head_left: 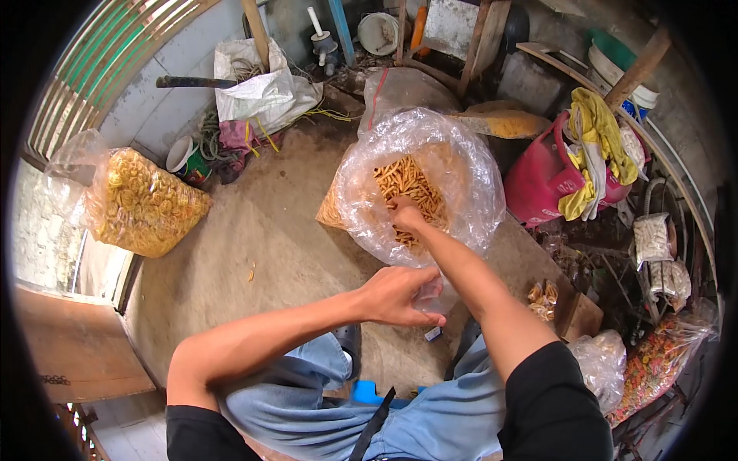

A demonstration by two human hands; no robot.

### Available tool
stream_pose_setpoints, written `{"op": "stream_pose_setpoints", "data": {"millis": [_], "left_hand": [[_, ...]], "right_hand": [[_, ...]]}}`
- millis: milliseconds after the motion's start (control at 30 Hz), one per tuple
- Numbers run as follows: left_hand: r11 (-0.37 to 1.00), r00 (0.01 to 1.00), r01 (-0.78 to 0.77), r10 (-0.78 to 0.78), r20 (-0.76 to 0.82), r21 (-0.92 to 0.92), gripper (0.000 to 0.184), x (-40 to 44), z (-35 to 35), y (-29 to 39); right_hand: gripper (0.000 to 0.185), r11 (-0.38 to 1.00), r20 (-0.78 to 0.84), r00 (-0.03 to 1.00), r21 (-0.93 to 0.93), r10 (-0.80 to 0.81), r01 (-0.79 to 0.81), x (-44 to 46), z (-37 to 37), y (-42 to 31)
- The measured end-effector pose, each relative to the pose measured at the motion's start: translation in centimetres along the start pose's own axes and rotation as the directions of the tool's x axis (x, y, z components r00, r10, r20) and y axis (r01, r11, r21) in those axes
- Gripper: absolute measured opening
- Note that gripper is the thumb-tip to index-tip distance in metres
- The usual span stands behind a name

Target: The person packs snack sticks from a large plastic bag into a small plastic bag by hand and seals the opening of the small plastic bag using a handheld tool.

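Note:
A large clear plastic bag [477,180] stands wide-mouthed on the floor in front of me, with brown stick-shaped snacks [401,177] inside. My right hand [406,213] reaches into it, fingers curled down among the sticks and their tips partly hidden. Nearer my body, my left hand [396,297] is closed around a small clear plastic bag [432,290], which hangs just beside my right forearm. Little of this small bag shows, and I cannot tell what is in it.
A bag of round yellow snacks [146,203] leans at the left. At the right are a pink jerrycan [542,180] with yellow cloths [596,146], small filled packets [543,298] and a bag of colourful snacks [661,357]. A white sack [265,96] lies at the back.

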State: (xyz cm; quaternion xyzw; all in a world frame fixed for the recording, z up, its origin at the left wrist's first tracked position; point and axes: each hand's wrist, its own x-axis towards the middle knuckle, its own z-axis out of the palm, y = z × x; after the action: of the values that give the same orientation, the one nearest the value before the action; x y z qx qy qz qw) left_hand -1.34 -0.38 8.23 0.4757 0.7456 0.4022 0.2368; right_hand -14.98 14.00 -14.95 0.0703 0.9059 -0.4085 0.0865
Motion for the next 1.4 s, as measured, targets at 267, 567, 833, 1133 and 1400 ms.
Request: {"op": "stream_pose_setpoints", "data": {"millis": [267,567,833,1133,1400], "left_hand": [[0.998,0.998,0.059,-0.059,-0.003,0.03,0.05,-0.2,-0.8,0.1],[0.991,0.994,0.108,-0.106,-0.028,0.077,0.052,0.0,-1.4,-1.6],[0.981,0.96,0.172,-0.188,-0.206,-0.094,0.051,0.8,-3.1,-1.7],[0.996,0.961,0.079,-0.084,-0.263,-0.028,0.059,0.6,-3.3,-0.1],[0.997,0.974,0.053,-0.063,-0.218,-0.05,0.063,0.6,-3.0,1.8]], "right_hand": [[0.018,0.989,0.055,0.998,0.145,-0.039,0.03,-0.5,-5.0,0.5],[0.018,0.897,0.173,0.979,0.409,0.107,-0.17,-4.8,-14.4,-2.0],[0.018,0.726,0.267,0.958,0.678,-0.1,-0.113,-14.6,-25.4,-12.7],[0.019,0.766,0.252,0.957,0.641,-0.143,-0.054,-24.3,-27.6,-16.1],[0.02,0.862,0.267,0.951,0.508,-0.154,-0.003,-25.6,-25.6,-16.4]]}}
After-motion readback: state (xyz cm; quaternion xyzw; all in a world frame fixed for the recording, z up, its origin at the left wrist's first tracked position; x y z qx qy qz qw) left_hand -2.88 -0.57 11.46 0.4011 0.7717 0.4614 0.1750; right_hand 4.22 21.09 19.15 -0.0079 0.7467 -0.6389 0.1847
